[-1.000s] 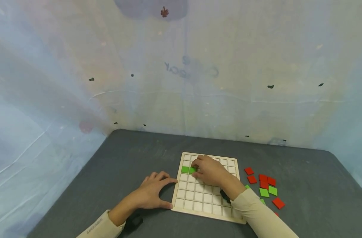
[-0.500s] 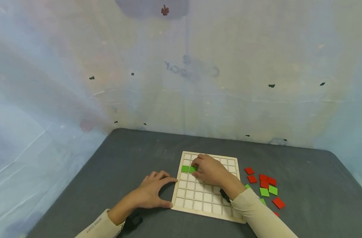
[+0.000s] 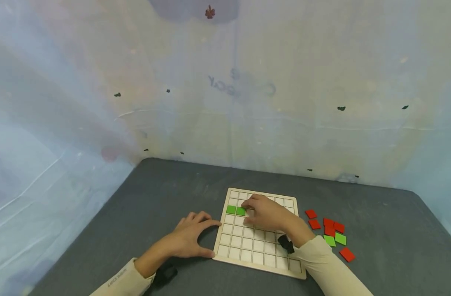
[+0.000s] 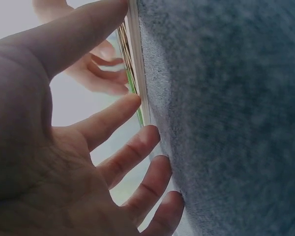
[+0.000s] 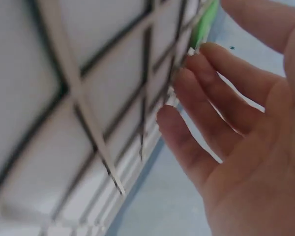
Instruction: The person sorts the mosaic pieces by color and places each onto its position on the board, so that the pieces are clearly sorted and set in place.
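A pale wooden grid board (image 3: pixel 247 244) lies flat on the dark table. Two green square tiles (image 3: pixel 235 210) sit side by side in cells near its far left. My left hand (image 3: pixel 186 238) is at the board's left edge, thumb at the near corner and index fingertip farther up; the left wrist view shows its fingers (image 4: pixel 130 152) spread along the rim. Over the board, just right of the second green tile, my right hand (image 3: pixel 268 213) hovers or rests lightly. In the right wrist view its fingers (image 5: pixel 187 147) are extended, with nothing visible between them and the thumb.
Right of the board lie several loose red tiles (image 3: pixel 329 231) and green tiles (image 3: pixel 340 238), some overlapping. One red tile (image 3: pixel 347 255) lies nearer the front. My right sleeve (image 3: pixel 325 263) hides part of the table there. A pale cloth (image 3: pixel 270 135) hangs behind the table.
My right hand has shifted slightly right, off the second green tile, and its forearm now covers some loose tiles seen before. The left hand stays at the board's edge.
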### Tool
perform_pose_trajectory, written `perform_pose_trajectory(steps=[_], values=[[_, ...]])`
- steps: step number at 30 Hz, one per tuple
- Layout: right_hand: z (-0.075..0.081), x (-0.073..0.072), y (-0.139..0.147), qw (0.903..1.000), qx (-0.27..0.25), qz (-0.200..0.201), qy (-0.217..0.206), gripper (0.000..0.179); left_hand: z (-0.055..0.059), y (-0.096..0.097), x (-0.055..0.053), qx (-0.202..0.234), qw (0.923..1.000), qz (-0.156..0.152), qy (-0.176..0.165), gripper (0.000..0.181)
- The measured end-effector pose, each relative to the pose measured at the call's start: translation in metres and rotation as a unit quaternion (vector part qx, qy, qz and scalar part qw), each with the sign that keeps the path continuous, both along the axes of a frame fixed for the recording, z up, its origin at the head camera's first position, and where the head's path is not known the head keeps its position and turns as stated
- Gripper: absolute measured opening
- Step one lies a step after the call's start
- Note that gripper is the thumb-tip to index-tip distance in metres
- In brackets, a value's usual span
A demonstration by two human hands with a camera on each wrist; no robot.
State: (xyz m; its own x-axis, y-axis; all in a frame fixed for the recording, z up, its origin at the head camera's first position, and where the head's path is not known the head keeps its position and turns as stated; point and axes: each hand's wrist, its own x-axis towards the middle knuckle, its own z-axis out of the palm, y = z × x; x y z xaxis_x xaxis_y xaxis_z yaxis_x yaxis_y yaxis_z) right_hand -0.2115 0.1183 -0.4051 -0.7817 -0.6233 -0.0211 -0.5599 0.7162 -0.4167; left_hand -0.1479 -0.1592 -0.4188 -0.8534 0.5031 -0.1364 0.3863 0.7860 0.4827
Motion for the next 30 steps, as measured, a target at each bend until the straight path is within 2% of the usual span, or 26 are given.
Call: perform_pose_trajectory(steps=[6,10,13,19,25,30], values=[[0.018,0.012,0.031,0.9998,0.008,0.014,-0.007,0.042,0.0,-0.001,0.0,0.0,1.0,0.001,-0.007,0.076],[0.029,0.018,0.061,0.9998,0.005,-0.005,-0.016,0.044,0.002,-0.001,0.001,0.0,1.0,0.005,-0.008,0.076],[0.033,0.023,0.084,0.9997,0.005,-0.022,-0.006,0.044,0.002,0.0,0.001,-0.001,0.9999,0.007,-0.009,0.076],[0.028,0.037,0.123,0.9984,0.032,-0.04,0.024,0.04,0.001,0.0,0.002,0.0,1.0,0.001,-0.004,0.076],[0.02,0.061,0.142,0.9952,0.059,-0.071,0.034,0.035,0.001,-0.003,0.002,-0.002,1.0,0.005,-0.004,0.075],[0.008,0.084,0.156,0.9921,0.055,-0.067,0.091,0.03,-0.001,-0.002,0.0,-0.001,1.0,-0.002,-0.002,0.075]])
